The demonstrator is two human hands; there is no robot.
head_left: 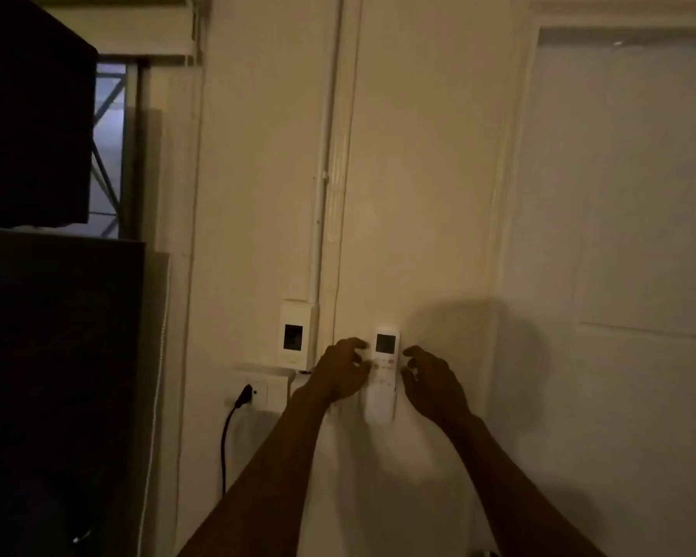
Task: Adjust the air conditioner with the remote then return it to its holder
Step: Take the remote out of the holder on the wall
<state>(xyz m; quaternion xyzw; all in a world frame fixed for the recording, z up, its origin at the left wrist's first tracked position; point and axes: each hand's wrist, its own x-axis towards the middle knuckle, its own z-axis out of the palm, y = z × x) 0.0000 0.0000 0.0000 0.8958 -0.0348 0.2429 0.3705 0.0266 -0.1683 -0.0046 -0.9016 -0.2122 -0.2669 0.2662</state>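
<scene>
Far left, 2 dark cabinet blocks [37, 275] fill the edge, with a strip of window [107, 154] behind them. Next over, low on the wall, a socket [258, 391] with a black plug [245, 396] and cord hanging down, then a small white wall box [296, 335] with a dark square window.

My left hand [340, 373] comes next: fingers curled, tips at the left edge of the remote [383, 373], looks like touching it, though blur makes contact hard to confirm. Remote sits upright against the wall, screen on top, buttons below. I can't make out the holder itself; the remote covers it or it blends into the wall.

My right hand [430, 379] is just beside the remote's right edge, fingers loosely curled and spread, small gap showing, not gripping anything.

Far right, a pale panelled door [619, 195].

Progress call: the remote is at its wall spot with both hands flanking it. I can't tell from this alone whether it's about to be lifted out or just been seated. If lifting, everything remains: take, adjust, return. The air conditioner is not in view.
</scene>
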